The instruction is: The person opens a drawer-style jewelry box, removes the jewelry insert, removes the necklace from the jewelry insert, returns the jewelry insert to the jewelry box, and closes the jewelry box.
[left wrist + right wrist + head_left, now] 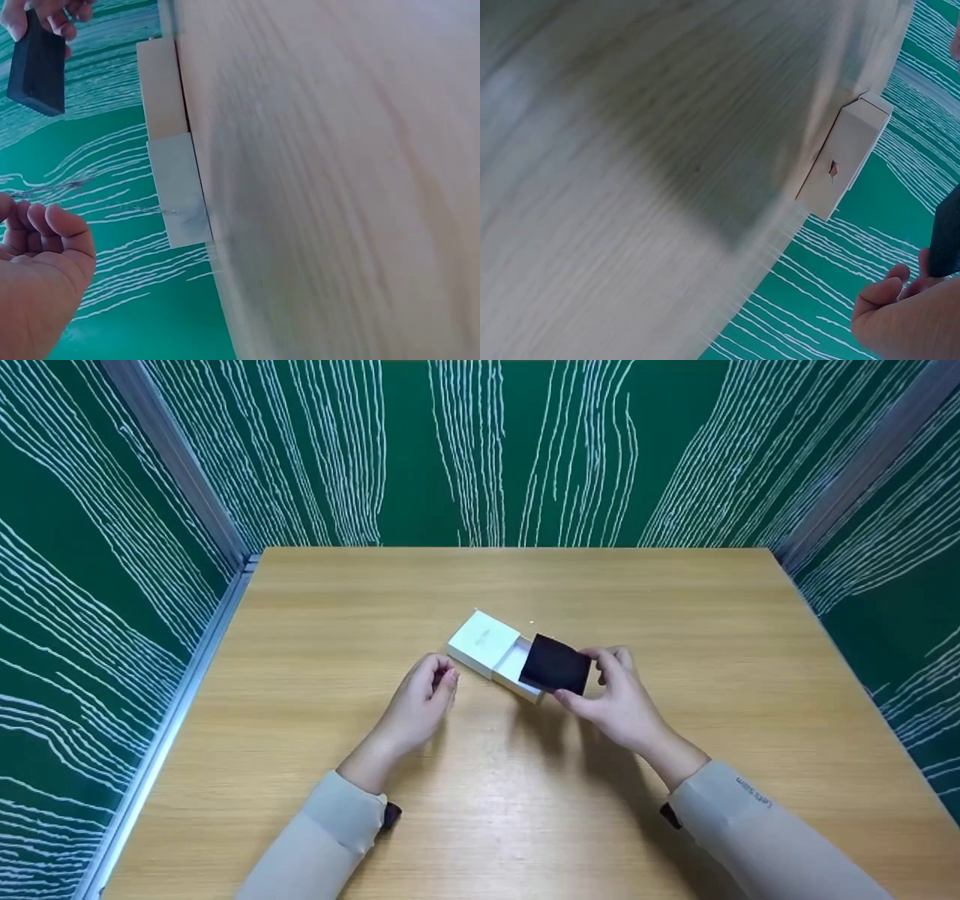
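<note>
Pale sleeves (pixel 322 832) frame your work: your right hand (pixel 619 701) pinches a dark square block (pixel 556 664) at its right-hand end, thumb against fingers, holding it above the projecting tray (pixel 516 685) of a white box (pixel 484 639). It looks light and fairly stiff, probably matte enough not to slip; opposite edges should offer the surest hold. Your left hand (pixel 420 701), loosely curled with nothing visible in it, hovers beside the box. Beneath lies a wood-grain tabletop (pixel 480 810); beyond, white-streaked green walls (pixel 409 450).
</note>
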Motion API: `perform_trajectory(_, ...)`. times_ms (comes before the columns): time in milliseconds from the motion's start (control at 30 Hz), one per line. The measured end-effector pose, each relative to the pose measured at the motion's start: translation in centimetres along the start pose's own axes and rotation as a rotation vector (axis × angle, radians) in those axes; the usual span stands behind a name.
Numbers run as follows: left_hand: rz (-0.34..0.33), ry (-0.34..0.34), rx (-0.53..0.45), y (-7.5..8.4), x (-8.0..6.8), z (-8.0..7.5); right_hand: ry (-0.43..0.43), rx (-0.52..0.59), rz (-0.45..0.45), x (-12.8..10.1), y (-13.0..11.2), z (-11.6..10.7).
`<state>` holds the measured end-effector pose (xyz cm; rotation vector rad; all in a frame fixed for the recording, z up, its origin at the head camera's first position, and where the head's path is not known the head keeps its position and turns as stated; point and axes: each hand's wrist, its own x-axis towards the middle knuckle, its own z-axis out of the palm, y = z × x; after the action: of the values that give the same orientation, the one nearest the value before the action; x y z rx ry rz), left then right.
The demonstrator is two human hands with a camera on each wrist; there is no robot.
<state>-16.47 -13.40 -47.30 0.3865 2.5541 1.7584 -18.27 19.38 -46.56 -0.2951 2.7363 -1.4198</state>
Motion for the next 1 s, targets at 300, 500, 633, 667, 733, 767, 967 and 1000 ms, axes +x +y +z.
perform_trajectory(300,-0.056,0.0,0.067,-0.4,0.6,-0.7,-0.006,-0.013,0.01,-0.1,0.0,0.1)
perform_trajectory(500,-0.086,-0.01,0.124,-1.4,1.1,-1.0,-0.016,-0.01,0.015,-0.2,0.0,0.3)
perform_trajectory(633,-0.109,-0.017,0.156,-1.9,1.5,-1.0,-0.019,-0.012,0.02,-0.2,0.0,0.3)
perform_trajectory(667,-0.117,-0.02,0.164,-2.0,1.6,-1.0,-0.019,-0.013,0.021,-0.2,-0.1,0.2)
perform_trajectory(733,-0.123,-0.025,0.189,-2.3,1.8,-0.9,-0.018,-0.016,0.021,-0.2,-0.1,0.2)
perform_trajectory(767,-0.126,-0.028,0.201,-2.4,1.9,-0.9,-0.018,-0.017,0.021,-0.2,-0.1,0.2)
perform_trajectory(967,-0.115,-0.057,0.254,-3.7,2.4,-1.1,-0.011,-0.015,0.008,0.0,-0.1,0.3)
perform_trajectory(1000,-0.098,-0.056,0.27,-4.5,2.6,-1.1,-0.01,-0.014,0.005,0.0,-0.1,0.4)
